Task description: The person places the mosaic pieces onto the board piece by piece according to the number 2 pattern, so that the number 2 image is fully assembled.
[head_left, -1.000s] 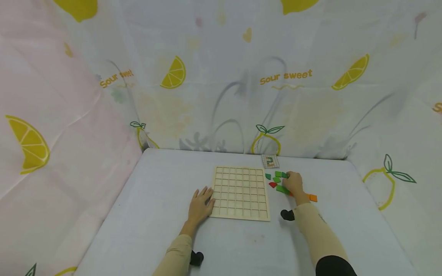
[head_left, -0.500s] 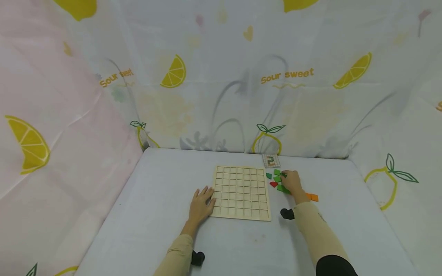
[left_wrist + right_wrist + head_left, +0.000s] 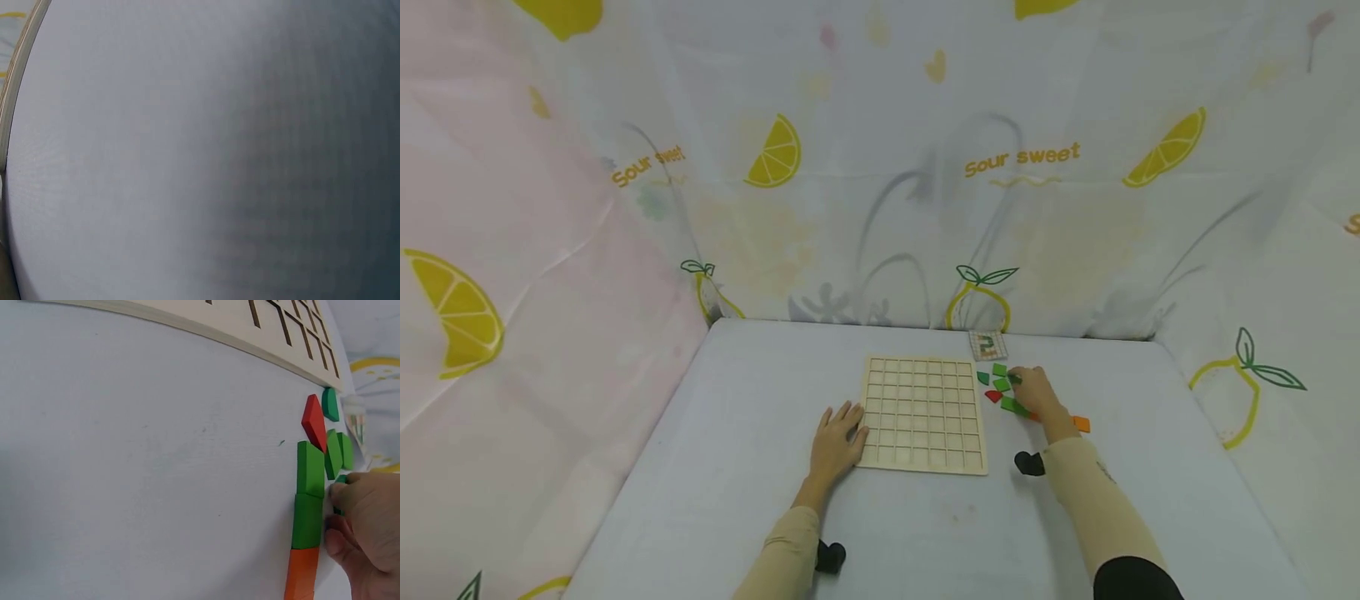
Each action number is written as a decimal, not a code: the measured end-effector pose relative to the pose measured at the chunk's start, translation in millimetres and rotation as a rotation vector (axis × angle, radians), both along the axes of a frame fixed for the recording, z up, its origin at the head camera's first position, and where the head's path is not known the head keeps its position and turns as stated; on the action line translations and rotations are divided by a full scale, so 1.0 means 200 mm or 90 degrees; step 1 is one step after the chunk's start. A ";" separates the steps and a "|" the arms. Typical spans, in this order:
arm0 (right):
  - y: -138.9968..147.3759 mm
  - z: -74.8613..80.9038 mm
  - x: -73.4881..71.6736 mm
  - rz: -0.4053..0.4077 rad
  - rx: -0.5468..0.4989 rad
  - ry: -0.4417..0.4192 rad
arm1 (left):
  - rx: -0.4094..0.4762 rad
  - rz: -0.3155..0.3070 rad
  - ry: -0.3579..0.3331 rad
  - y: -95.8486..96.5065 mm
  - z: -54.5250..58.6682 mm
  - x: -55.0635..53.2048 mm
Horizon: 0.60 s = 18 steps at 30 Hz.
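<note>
Since the dark green piece (image 3: 340, 479) looks like a small painted block, probably wood, it should be very light, stiff and hard to damage. Its smooth faces may be a little slippery, and the safest hold is probably a thumb and fingertip across its opposite side edges. It is right of the grid board (image 3: 922, 458), toward the far part of the tabletop (image 3: 917, 542). The right hand (image 3: 1036, 390) is curled over it and appears to pinch it; whether it has left the surface I cannot tell. Around it lie a red piece (image 3: 314, 422), two light green pieces (image 3: 334, 452) and a row of green (image 3: 310, 472) and orange blocks (image 3: 302, 572), all close enough to be nudged by a careless finger. The hands are well apart: the left hand (image 3: 835, 442) lies flat with fingers spread, its fingertips and thumb at the board's left edge.

Compared with a second ago, little has changed. The right hand and its piece have shifted slightly left, and the farther light green piece also sits a touch farther left, near the patterned card (image 3: 988, 345). The left hand and the board have stayed put.
</note>
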State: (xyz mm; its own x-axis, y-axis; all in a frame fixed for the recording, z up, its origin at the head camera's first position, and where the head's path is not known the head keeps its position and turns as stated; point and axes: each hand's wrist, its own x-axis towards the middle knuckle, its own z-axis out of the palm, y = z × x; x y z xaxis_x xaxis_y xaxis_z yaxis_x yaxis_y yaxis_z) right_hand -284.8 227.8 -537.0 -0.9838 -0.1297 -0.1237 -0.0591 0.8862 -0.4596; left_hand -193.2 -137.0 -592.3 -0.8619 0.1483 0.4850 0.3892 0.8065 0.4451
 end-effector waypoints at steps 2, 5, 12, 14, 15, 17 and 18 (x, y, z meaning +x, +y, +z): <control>0.00 -0.02 0.01 -0.007 -0.006 0.016 | -0.004 -0.002 0.003 0.00 0.00 0.00; 0.01 -0.03 0.04 -0.017 -0.027 0.063 | 0.001 -0.004 0.001 0.00 0.01 0.00; -0.01 -0.08 0.07 -0.094 -0.134 0.172 | 0.004 0.000 0.008 0.00 0.01 0.00; -0.03 -0.08 0.08 -0.115 -0.164 0.190 | 0.001 0.002 0.008 0.00 0.01 0.00; -0.04 -0.08 0.08 -0.123 -0.175 0.201 | 0.002 0.002 0.008 0.00 0.01 0.01; -0.08 -0.08 0.08 -0.139 -0.210 0.218 | 0.001 0.002 0.008 0.00 0.01 0.01; -0.10 -0.08 0.08 -0.144 -0.225 0.230 | 0.001 0.001 0.009 0.00 0.01 0.01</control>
